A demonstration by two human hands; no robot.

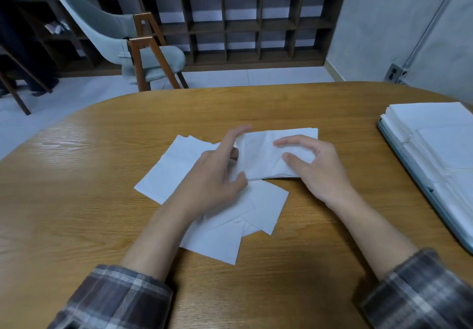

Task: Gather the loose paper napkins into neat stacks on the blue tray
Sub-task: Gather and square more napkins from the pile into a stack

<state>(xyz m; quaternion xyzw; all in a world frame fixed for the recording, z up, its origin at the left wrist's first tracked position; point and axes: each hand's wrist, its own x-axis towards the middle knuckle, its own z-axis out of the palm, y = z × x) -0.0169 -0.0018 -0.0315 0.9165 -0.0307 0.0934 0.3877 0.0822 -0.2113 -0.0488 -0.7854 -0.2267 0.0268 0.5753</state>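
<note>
Fingers of the right hand curl over a bundle of napkins. The thumb and forefinger press into its top, and the palm covers its right end. The left hand lies at the bundle's left end with its fingers nearly straight and spread, the thumb on the near corner. It seems to be squaring the edge, not gripping it, though blur makes that hard to confirm.

The bundle lies mid-counter, partly on top of the loose napkins, which fan out singly and overlapping toward the person. The blue tray sits well apart at the right edge. It is already filled with stacked napkins in neat rows.

I judge the paper to be very light, soft and limp. The creased top of the bundle shows how easily it dimples under pressure. A single sheet would flop or slide off if lifted by one corner. The sheets probably slip readily against each other and on the smooth wood.

The safest hold looks like both short ends of the bundle at once, thumbs on top and fingers beneath. Squeeze only enough to keep the layers aligned. Hard pinching could crumple or tear them. Flat sheets are better slid together by their edges first.
</note>
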